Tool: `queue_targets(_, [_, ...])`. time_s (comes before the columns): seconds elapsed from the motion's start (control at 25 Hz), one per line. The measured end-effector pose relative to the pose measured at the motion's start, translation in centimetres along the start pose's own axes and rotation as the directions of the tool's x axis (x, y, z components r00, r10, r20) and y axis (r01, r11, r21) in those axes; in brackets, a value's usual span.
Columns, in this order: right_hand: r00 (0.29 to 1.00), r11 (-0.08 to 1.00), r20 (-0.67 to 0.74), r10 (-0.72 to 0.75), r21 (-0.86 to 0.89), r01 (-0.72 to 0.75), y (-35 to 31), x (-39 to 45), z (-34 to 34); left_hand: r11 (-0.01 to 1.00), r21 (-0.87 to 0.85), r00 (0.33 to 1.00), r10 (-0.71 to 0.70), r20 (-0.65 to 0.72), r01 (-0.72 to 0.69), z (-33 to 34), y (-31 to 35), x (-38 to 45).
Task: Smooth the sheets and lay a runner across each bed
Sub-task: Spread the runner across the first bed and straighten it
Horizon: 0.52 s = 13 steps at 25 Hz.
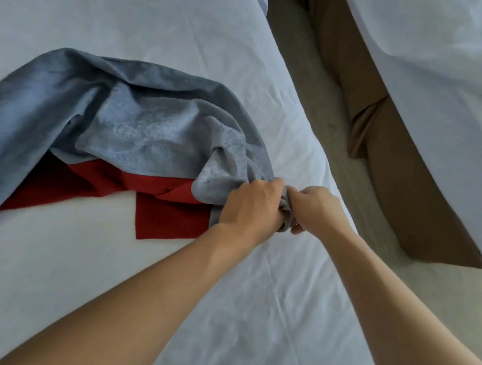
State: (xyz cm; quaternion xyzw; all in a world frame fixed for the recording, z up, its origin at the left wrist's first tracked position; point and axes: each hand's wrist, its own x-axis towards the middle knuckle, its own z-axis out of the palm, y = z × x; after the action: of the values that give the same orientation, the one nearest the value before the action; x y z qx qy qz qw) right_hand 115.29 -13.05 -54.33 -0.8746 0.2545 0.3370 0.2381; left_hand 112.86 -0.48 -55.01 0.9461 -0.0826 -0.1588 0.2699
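Both hands, left hand (250,204) and right hand (314,209), grip one bunched end of the blue-grey runner (123,121) on the near bed's white sheet (126,274).

I count two beds: the near bed (132,25) under my arms and a second bed (466,91) across the gap on my right. Each has one white sheet, so two sheets. Two cloths lie on the near bed: one blue runner (117,120) and one red runner (165,221) partly under it. I see two hands, my left hand (250,207) and my right hand (315,209), and two bare forearms. One brown bed skirt (391,173) shows. One strip of floor (297,65) runs between the beds.
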Motion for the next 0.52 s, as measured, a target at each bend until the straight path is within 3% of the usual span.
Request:
queue_targets(0.12, [0.998, 0.998, 0.047, -0.051, -0.029, 0.053, -0.4, 1.4, -0.4, 0.999, -0.030, 0.999, -0.029, -0.038, 0.027, 0.6, 0.0, 0.0])
queue_targets(0.32, [0.974, 0.969, 0.045, -0.224, -0.096, 0.227, -1.3, 5.4, -0.6, 0.994, -0.074, 0.972, -0.098, -0.212, 0.084, 2.6, 0.1, 0.0])
queue_targets(0.44, [0.924, 0.916, 0.075, -0.376, -0.119, 0.383, -3.0, 7.8, -0.5, 0.970, -0.134, 0.922, -0.233, -0.310, 0.201, 4.1, 1.0, 1.2])
queue_targets(0.52, [0.865, 0.835, 0.049, -0.500, -0.239, 0.496, -3.3, 8.0, -1.1, 0.930, -0.190, 0.868, -0.363, -0.339, 0.315, 4.9, 2.5, 1.7])
